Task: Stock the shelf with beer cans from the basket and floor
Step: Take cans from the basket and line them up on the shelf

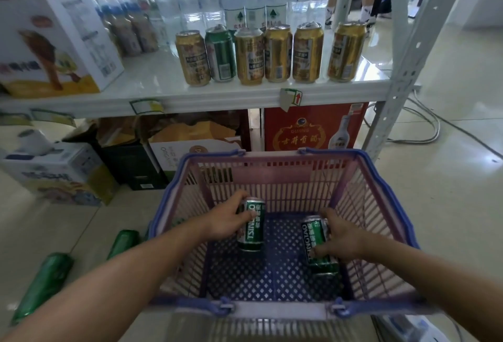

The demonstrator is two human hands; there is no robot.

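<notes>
Hands reach into a plastic basket (381,186) on the floor, each curled round a green beer can. The left hand (227,220) has its fingers (246,215) wrapped about the left can (251,226); the right hand (341,238) has its fingers (322,250) closed on the right can (317,242). Both cans appear to be the last in the basket, near its floor. Six cans (249,56) already stand in a row at the front of the shelf (152,88), well above the fingers, so the job looks partly done. Two more green cans (43,284) lie on the floor (449,178) left of the left hand's fingers, not yet picked up. Water bottles (236,1) crowd the shelf behind the row, and a carton (51,42) fills its left end; open space remains between carton and row.
</notes>
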